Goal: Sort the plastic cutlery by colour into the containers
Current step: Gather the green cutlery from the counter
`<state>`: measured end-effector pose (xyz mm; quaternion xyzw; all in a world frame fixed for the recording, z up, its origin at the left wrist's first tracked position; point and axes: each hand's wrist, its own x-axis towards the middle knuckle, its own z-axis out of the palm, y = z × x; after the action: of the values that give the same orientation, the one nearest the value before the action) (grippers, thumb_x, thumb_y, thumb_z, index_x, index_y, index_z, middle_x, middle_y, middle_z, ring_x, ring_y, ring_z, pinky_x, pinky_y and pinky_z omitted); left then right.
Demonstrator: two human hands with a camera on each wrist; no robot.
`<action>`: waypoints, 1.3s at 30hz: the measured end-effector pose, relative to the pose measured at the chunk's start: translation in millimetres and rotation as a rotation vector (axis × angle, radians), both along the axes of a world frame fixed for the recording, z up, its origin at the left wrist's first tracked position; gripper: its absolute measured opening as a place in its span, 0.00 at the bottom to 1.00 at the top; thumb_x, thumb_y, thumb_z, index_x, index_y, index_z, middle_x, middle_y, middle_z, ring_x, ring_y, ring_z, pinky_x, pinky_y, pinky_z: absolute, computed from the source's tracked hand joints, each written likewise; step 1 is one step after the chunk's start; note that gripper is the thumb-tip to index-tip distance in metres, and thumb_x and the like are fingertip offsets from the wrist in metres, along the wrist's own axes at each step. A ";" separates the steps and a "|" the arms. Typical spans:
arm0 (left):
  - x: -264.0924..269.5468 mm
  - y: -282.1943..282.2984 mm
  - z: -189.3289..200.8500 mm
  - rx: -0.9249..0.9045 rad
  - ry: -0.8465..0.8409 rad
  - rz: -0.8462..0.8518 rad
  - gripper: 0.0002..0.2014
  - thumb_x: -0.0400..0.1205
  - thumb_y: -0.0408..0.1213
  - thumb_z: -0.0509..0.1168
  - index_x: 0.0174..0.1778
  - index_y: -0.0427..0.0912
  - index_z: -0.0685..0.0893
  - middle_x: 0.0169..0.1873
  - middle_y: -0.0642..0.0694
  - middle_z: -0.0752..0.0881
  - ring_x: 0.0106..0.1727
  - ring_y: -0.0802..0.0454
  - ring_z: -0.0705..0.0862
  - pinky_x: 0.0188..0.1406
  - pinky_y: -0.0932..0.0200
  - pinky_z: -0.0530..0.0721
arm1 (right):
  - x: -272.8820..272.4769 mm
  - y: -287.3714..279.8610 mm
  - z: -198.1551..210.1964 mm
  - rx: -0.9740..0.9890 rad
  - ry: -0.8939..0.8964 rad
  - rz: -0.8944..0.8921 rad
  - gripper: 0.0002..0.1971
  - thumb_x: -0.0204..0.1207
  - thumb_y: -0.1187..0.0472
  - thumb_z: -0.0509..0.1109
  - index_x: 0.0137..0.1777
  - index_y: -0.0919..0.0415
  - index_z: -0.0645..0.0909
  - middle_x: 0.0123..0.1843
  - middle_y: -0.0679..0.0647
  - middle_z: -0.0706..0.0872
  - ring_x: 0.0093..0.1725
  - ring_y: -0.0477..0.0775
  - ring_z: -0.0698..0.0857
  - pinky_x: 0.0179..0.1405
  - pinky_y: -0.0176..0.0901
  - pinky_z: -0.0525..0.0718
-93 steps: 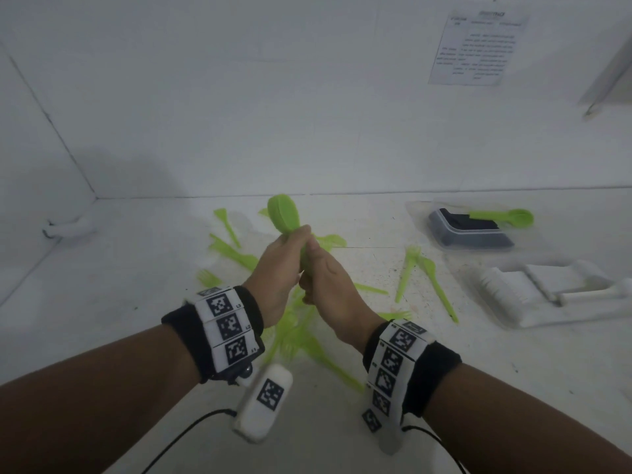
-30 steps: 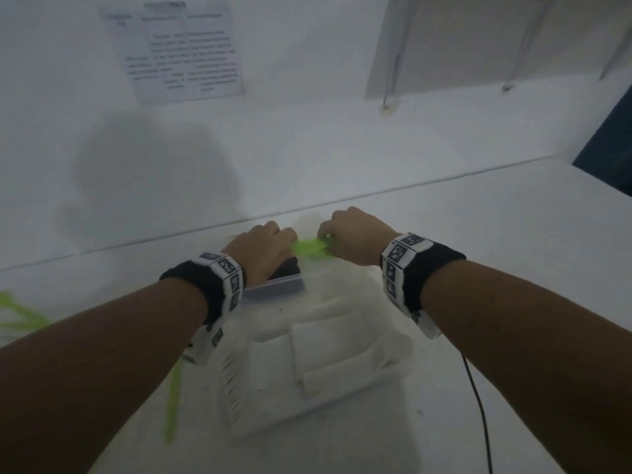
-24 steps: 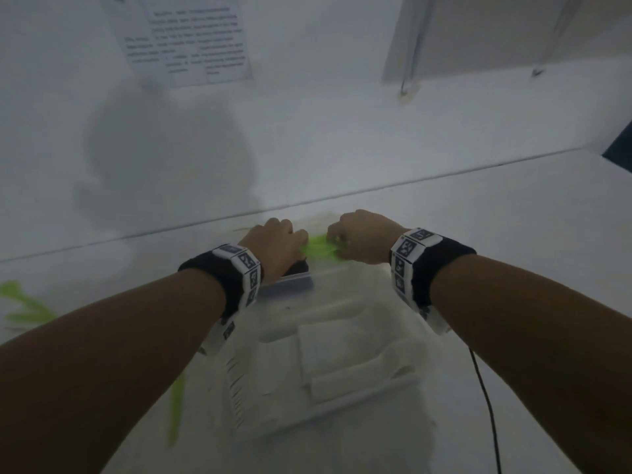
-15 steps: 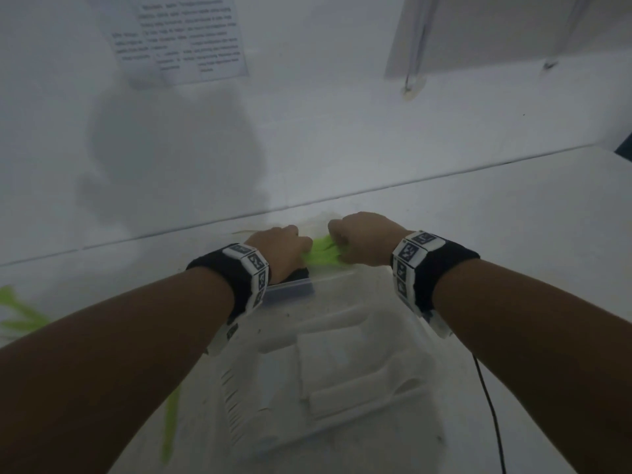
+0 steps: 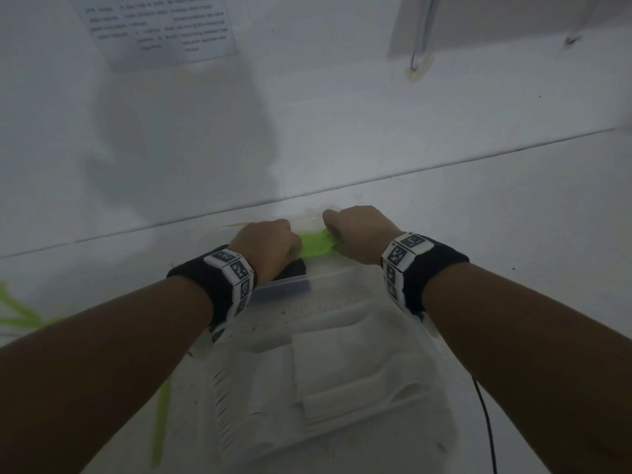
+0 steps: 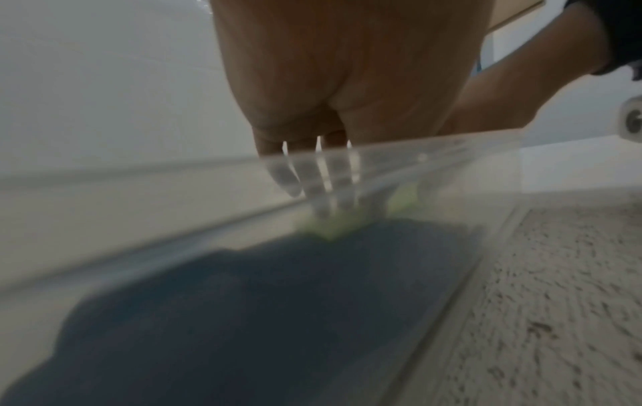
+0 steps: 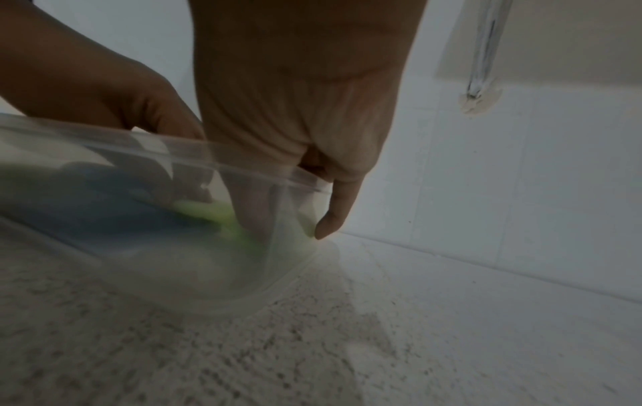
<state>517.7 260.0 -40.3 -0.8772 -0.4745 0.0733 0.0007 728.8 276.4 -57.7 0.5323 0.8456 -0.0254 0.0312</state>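
A bundle of green plastic cutlery (image 5: 316, 246) lies across the far clear container (image 5: 290, 287), over a dark blue thing in its bottom (image 6: 278, 302). My left hand (image 5: 270, 248) grips the bundle's left end and my right hand (image 5: 355, 234) its right end, knuckles up. In the left wrist view the fingers (image 6: 312, 186) reach down behind the container wall (image 6: 451, 153) onto the green cutlery (image 6: 333, 230). In the right wrist view the fingers (image 7: 250, 208) press on the green cutlery (image 7: 212, 211) inside the rim (image 7: 139, 140), while the little finger hangs outside it.
A nearer clear container (image 5: 239, 422) holds white cutlery (image 5: 342, 381). Loose green pieces lie on the table at the left (image 5: 20, 316) and beside my left forearm (image 5: 160, 415). The tiled wall rises just behind the containers. A black cable (image 5: 489, 422) trails under my right arm.
Three seconds ago both hands held the green bundle upright over the loose pile. They have carried it right into the far container and, over the last second, pushed it slightly lower.
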 end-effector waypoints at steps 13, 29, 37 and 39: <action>-8.9 2.5 10.1 -0.126 -0.091 0.068 0.18 0.88 0.49 0.65 0.73 0.50 0.83 0.63 0.46 0.82 0.65 0.45 0.81 0.64 0.52 0.76 | 1.9 -8.6 29.9 -0.029 0.009 0.002 0.16 0.81 0.46 0.70 0.62 0.54 0.78 0.55 0.52 0.82 0.54 0.58 0.82 0.50 0.50 0.77; -187.3 -106.0 108.9 -0.071 -0.317 0.687 0.46 0.84 0.61 0.67 0.91 0.50 0.48 0.87 0.42 0.62 0.86 0.43 0.65 0.82 0.48 0.65 | -183.7 -50.6 107.6 -0.345 0.760 -0.008 0.40 0.79 0.30 0.69 0.84 0.51 0.64 0.72 0.56 0.83 0.71 0.58 0.82 0.74 0.56 0.79; -294.1 -186.5 84.1 -0.159 -0.291 0.893 0.43 0.83 0.63 0.66 0.89 0.52 0.56 0.73 0.45 0.83 0.72 0.44 0.81 0.71 0.48 0.78 | -285.4 -109.5 87.4 -0.393 0.575 0.077 0.48 0.74 0.24 0.67 0.85 0.53 0.62 0.76 0.59 0.79 0.69 0.60 0.83 0.69 0.60 0.84; -310.0 -197.4 74.1 -0.180 -0.290 0.889 0.39 0.83 0.63 0.66 0.87 0.53 0.60 0.71 0.46 0.84 0.71 0.44 0.81 0.69 0.49 0.79 | -298.0 -121.6 79.1 -0.406 0.536 0.069 0.47 0.77 0.26 0.68 0.87 0.54 0.61 0.80 0.59 0.76 0.72 0.60 0.81 0.72 0.58 0.81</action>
<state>207.7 62.6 33.8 -0.5870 -0.7907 -0.0158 -0.1731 430.7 154.8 21.5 0.4609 0.8189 -0.3310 -0.0860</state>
